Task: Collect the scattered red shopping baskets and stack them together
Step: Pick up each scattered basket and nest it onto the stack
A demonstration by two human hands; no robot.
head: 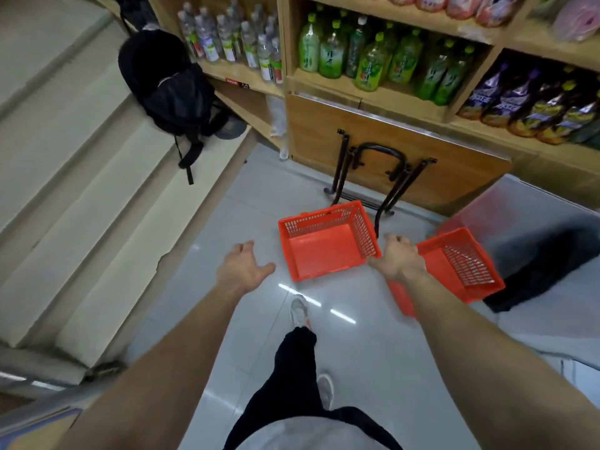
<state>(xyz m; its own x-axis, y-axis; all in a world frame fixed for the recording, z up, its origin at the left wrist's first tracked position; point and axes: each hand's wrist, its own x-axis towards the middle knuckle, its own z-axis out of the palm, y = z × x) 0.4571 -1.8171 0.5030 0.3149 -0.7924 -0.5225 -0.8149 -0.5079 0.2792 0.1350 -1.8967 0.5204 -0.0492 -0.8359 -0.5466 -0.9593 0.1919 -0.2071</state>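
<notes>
light, stiff plastic i'd guess, so rim grips: right hand (401,263) holds the tilted basket (435,266), left hand (242,271) open, floor basket (324,251) at 12 o'clock.

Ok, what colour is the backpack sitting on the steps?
The backpack is black, straps included. The head view shows it best, at upper left.

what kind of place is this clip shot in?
Most likely a small shop or convenience store: wooden shelving stocked with rows of green drink bottles, a price tag on a shelf edge, and red shopping baskets on the floor.
</notes>
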